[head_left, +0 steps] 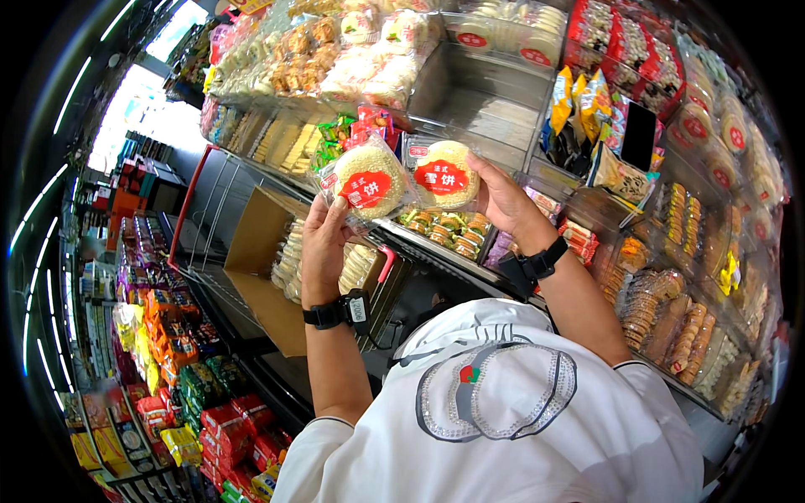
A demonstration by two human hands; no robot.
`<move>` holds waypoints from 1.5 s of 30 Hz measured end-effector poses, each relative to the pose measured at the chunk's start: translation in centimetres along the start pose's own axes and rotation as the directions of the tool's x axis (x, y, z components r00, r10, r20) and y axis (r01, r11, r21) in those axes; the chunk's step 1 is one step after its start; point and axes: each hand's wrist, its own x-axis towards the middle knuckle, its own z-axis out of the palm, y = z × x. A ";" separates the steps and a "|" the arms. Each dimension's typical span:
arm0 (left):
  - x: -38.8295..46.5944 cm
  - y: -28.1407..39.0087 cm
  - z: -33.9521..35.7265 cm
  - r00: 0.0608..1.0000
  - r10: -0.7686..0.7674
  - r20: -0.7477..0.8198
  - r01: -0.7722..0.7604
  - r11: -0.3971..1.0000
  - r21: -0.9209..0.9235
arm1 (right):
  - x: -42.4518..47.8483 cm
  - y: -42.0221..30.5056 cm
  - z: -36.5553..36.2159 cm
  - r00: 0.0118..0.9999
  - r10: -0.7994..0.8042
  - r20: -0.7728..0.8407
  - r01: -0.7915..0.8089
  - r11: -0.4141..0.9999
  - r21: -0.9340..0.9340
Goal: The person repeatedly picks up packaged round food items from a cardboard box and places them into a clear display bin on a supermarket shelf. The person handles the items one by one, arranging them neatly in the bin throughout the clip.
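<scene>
My left hand [328, 229] grips the lower left edge of a round, pale cracker in a clear wrapper with a red label [370, 182]. My right hand [500, 195] pinches the right edge of a second wrapped cracker [445, 175] of the same kind. Both packs are held side by side, label up, over the front of the display bins. Below my left hand stands an opened cardboard box [251, 251] with more wrapped pale crackers [360, 267] inside.
A metal cart with a red handle [188, 207] holds the box. Beyond my hands lies a clear-walled bin [490, 94] with a slatted base. A dark phone [638, 136] rests on snack bags at the right. Stacked colourful packets [226, 434] fill the lower left.
</scene>
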 end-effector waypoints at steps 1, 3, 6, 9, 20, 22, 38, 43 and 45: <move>0.0 -0.1 0.4 1.000 -0.006 0.010 0.006 1.000 0.005 | -0.4 -0.3 -0.3 1.000 -0.002 0.006 0.002 1.000 0.001; 0.0 -0.2 1.1 1.000 0.000 0.025 0.000 1.000 0.003 | -1.2 -0.9 -0.7 1.000 -0.006 0.020 0.006 1.000 0.003; 0.0 0.0 2.3 0.999 0.029 0.034 -0.028 0.999 -0.022 | -1.5 -0.8 -1.7 0.999 -0.044 0.019 0.044 0.999 0.015; -0.8 0.7 5.2 0.999 0.023 -0.027 -0.025 0.998 -0.058 | -2.1 -1.1 -2.7 0.998 -0.061 0.023 0.060 0.997 0.038; 0.3 -0.5 7.7 0.995 0.014 0.095 -0.007 0.997 -0.080 | -3.3 -1.4 -3.8 0.998 -0.026 -0.051 0.029 0.998 0.048; 1.2 -0.3 7.4 0.997 0.039 0.072 -0.029 0.991 -0.132 | -3.4 -1.7 -4.3 0.996 -0.061 -0.065 0.065 0.996 0.062; 10.5 -2.1 11.7 0.916 -0.075 0.393 0.115 0.990 -0.078 | -1.3 -5.0 -5.4 0.936 -0.228 -0.269 0.232 0.973 -0.020; 13.7 -2.5 12.5 0.897 -0.113 0.427 0.140 0.990 -0.033 | 0.2 -5.5 -6.0 0.899 -0.284 -0.334 0.298 0.954 -0.009; 14.8 -2.5 13.0 0.872 -0.125 0.473 0.156 0.987 -0.026 | 0.4 -5.6 -6.1 0.884 -0.295 -0.363 0.312 0.950 -0.014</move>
